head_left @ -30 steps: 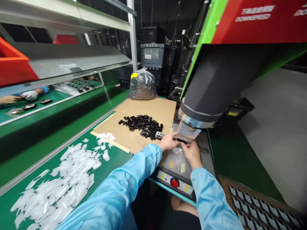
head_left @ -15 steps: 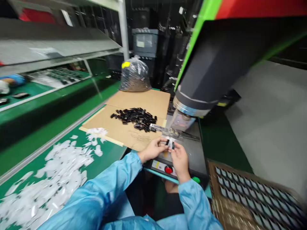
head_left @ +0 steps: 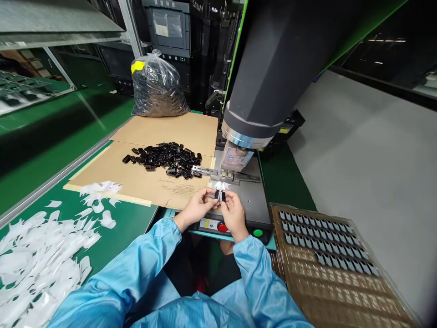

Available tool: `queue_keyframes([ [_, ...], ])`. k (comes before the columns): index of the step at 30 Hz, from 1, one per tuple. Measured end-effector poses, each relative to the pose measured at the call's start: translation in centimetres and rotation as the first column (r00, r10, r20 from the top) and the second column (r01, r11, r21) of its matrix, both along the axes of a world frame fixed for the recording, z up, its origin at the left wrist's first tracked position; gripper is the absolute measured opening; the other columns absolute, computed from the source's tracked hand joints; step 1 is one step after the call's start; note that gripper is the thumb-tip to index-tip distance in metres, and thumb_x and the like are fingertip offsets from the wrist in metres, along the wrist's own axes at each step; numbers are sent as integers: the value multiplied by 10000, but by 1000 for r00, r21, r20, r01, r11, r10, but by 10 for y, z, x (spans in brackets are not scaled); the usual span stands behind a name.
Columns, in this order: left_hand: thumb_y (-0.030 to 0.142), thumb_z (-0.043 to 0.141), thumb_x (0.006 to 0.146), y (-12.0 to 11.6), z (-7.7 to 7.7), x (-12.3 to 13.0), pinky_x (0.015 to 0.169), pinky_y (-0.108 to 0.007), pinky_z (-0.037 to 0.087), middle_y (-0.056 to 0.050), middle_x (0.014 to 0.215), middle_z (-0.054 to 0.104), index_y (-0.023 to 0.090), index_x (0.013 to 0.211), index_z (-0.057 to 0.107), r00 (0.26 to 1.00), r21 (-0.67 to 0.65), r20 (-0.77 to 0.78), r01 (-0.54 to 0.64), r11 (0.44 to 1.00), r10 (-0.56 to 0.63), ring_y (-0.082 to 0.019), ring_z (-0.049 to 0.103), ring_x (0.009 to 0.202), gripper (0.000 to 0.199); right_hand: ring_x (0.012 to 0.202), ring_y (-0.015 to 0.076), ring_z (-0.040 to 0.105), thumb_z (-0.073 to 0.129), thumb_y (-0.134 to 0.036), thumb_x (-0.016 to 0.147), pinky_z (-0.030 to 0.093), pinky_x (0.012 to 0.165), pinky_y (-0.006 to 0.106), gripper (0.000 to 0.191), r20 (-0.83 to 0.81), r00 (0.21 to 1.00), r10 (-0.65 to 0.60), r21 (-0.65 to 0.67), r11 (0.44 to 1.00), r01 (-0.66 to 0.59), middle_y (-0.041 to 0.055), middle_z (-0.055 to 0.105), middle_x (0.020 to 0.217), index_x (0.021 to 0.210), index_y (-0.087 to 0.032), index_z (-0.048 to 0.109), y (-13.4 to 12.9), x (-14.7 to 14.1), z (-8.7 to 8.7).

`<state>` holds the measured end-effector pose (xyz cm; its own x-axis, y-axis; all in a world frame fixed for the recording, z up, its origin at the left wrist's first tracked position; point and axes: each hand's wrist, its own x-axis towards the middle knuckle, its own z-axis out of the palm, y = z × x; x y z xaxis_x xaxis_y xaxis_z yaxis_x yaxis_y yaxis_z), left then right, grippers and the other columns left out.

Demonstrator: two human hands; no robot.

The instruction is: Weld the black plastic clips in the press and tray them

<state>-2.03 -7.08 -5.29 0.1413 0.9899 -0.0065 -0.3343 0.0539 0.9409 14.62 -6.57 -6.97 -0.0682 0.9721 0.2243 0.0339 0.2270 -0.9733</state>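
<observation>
Both hands are in front of the press head, low over its metal base plate (head_left: 252,200). My left hand (head_left: 198,206) pinches a small black plastic part (head_left: 216,194) between thumb and fingers. Close beside it, my right hand (head_left: 234,213) pinches another black plastic part (head_left: 223,196). Thin white film (head_left: 219,186) shows between and just beyond the two parts; whether it is fixed to them I cannot tell. Behind the fingers sits the metal fixture (head_left: 227,174) under the clear-covered press head (head_left: 237,157).
Loose black parts (head_left: 167,159) lie heaped on cardboard (head_left: 102,168). White film pieces (head_left: 44,255) cover the green bench at left. A filled plastic bag (head_left: 159,86) stands behind. At right is a brown tray (head_left: 300,282) with rows of parts. Red (head_left: 222,226) and green buttons (head_left: 257,233) front the press.
The view has swung right and down, and is sharper now. Both hands stay together in front of the press, and the black parts in them now show side by side.
</observation>
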Motion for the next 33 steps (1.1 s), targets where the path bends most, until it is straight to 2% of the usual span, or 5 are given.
queue_keyframes([
  [8,443,913,807,0,-1,0,808,-314,630,-58,880,774,149,1123,666,1000,1,-23,-19,1000,19,-162,757,757,498,1096,250,745,740,-315,915,644,979,430,345,-6,1000,-1,2,1000,1,92,747,1149,1233,-243,627,-1,2,-2],
  [13,453,909,809,-2,0,0,766,-312,622,-28,755,752,164,1141,646,998,-13,-59,-19,1000,18,-182,756,730,513,1126,253,748,753,-339,925,633,1010,439,334,-42,999,21,-5,1000,-21,95,751,1176,1220,-246,626,-1,2,-2],
  [22,471,891,827,-2,-4,0,783,-322,627,-34,777,762,171,1135,632,997,-7,-81,-17,1000,16,-180,757,741,502,1158,258,747,775,-376,924,613,1066,456,345,-62,997,42,-32,999,-44,94,754,1177,1210,-251,628,-2,4,-2],
  [28,466,914,804,-3,0,0,736,-287,619,-7,753,731,177,1102,630,995,-30,-102,-27,999,24,-164,743,701,503,1160,250,745,782,-392,920,609,1076,444,353,-74,996,49,-42,998,-53,87,750,1161,1201,-249,622,-2,4,0],
  [33,454,942,777,-3,5,-1,739,-284,639,-14,888,730,173,1091,619,999,-48,-40,-17,999,15,-149,752,731,531,1211,261,720,799,-400,906,589,1107,465,387,-70,997,27,-45,999,-30,96,726,1212,1209,-252,610,-2,3,-1],
])
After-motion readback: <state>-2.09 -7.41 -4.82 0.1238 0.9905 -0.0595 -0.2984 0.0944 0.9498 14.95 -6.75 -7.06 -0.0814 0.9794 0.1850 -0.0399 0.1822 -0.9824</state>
